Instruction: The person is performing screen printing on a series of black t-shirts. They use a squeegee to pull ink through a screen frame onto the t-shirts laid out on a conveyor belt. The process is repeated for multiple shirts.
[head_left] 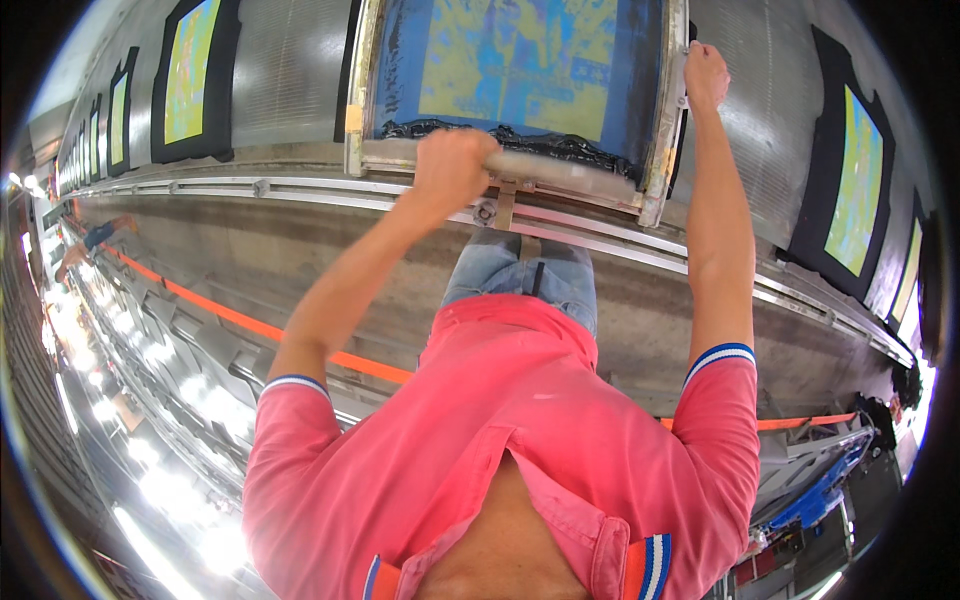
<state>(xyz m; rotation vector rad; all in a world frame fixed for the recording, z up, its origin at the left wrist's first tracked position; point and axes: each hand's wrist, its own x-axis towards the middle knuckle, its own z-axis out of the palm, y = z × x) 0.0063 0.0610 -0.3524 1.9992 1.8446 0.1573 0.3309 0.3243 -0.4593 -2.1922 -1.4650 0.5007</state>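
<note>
Long printing desk (300, 200) under framed screen (520, 70); left hand (452, 165) gripped squeegee handle (560, 168), right hand (705, 75) clasped frame edge. Risk: frame shifting, smeared print.

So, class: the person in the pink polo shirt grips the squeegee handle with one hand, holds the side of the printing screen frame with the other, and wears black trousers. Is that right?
Not quite. The head view shows blue jeans, not black trousers. The rest holds: the left hand grips the squeegee handle, and the right hand holds the side of the screen frame. The polo shirt is pink.
</note>
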